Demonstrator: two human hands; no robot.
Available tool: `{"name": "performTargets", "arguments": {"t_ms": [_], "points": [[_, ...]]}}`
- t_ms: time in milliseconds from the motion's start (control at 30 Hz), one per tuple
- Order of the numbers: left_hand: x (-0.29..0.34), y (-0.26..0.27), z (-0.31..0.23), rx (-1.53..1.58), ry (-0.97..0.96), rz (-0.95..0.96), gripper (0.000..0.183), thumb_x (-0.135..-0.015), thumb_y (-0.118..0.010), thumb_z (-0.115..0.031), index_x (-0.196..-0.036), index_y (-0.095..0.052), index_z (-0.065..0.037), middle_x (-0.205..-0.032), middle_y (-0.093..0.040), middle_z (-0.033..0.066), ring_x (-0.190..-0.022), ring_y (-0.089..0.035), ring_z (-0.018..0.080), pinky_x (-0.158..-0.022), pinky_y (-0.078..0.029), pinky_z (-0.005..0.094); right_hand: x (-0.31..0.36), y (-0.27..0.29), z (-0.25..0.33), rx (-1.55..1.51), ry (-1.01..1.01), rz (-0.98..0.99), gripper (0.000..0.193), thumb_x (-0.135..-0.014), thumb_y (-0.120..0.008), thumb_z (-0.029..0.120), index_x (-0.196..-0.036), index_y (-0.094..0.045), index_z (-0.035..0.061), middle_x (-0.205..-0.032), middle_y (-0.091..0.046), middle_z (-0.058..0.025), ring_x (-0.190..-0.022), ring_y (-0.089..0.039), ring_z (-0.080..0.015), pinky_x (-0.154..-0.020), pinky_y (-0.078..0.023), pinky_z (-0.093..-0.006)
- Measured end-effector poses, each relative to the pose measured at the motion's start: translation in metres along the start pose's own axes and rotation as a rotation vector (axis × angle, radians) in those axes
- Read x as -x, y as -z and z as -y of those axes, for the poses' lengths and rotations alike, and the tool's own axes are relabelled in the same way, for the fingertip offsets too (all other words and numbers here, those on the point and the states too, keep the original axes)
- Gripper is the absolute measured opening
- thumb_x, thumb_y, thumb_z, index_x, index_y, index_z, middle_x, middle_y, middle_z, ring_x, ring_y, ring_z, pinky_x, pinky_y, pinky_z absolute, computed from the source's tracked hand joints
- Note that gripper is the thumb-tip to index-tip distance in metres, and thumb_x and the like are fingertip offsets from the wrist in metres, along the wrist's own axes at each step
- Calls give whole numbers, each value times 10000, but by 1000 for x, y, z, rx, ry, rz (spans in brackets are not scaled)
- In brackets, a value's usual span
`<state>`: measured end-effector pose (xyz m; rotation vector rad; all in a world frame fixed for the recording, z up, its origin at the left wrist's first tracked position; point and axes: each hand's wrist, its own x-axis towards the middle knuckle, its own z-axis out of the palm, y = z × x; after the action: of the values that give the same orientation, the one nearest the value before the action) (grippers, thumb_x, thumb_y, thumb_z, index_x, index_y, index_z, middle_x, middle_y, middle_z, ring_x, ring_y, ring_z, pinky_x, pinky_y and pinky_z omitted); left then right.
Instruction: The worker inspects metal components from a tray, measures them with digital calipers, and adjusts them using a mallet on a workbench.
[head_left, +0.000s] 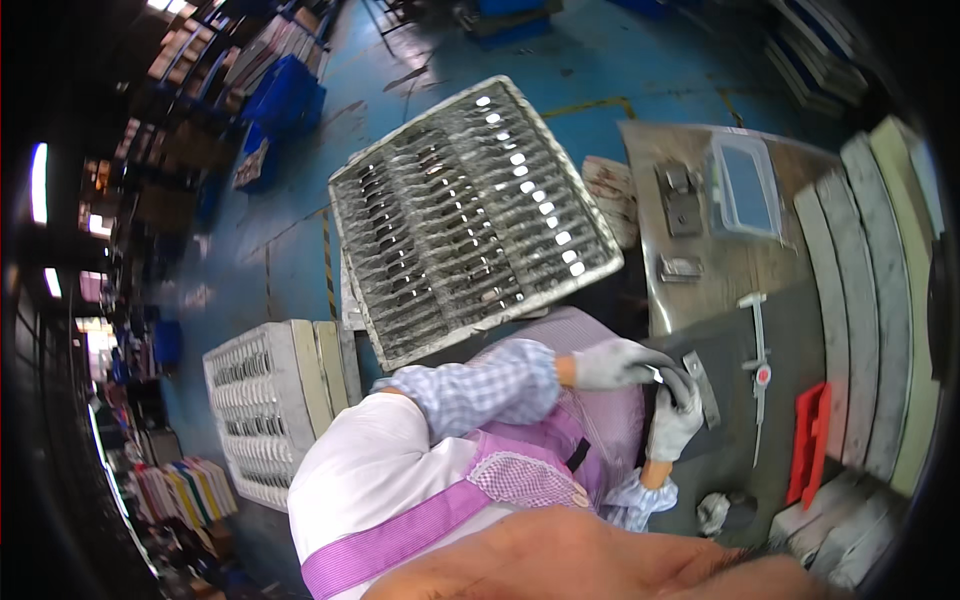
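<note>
Both gloved hands pinch a small flat metal piece above the worktop (pixel 700 270).
Left hand (pixel 612 363) and right hand (pixel 675 418) close on the metal piece (pixel 662 377): likely stiff, light, slick; best held by its edges.

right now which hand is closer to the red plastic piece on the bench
Right. The right hand sits nearest the red plastic piece, with a strip of dark bench between them. The left hand is further back and higher in the picture.
</note>
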<state>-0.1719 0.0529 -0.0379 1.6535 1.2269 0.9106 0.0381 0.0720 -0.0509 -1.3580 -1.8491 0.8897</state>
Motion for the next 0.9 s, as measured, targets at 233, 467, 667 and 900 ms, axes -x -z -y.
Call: {"name": "performTargets", "arguments": {"t_ms": [233,467,667,900], "points": [[106,306,161,-659,602,-764,226,-967,-606,-174,-1126,-745,-94,-1105,-726,207,-1066,-691,364,-942,-543,432,19,-16,-39,262,-38,-145,335,-857,-604,-19,-1149,-755,43,-1140,-722,-148,-1054,-674,-343,-960,-518,-424],[138,504,299,-888,672,-776,314,-960,-582,-275,-1234,-729,-230,-1167,-719,174,-1110,-662,383,-968,-523,479,13,-31,-41,299,4,-174,335,-841,-614,-48,-1120,-762,66,-1124,-714,-138,-1054,-668,-344,-949,-515,-433],[116,514,329,-817,786,-738,317,-975,-565,-261,-1244,-712,-182,-1212,-699,195,-1155,-645,382,-996,-505,491,10,-34,-43,420,66,-184,362,-821,-624,-36,-1137,-758,78,-1086,-704,-154,-1022,-660,-364,-923,-516,-449],[112,501,328,-778,868,-782,345,-926,-548,-170,-1228,-707,-124,-1141,-715,239,-1086,-687,394,-945,-531,512,17,-30,-42,539,40,-204,374,-818,-624,-14,-1144,-759,108,-1082,-691,-158,-986,-655,-369,-897,-518,-467]]}}
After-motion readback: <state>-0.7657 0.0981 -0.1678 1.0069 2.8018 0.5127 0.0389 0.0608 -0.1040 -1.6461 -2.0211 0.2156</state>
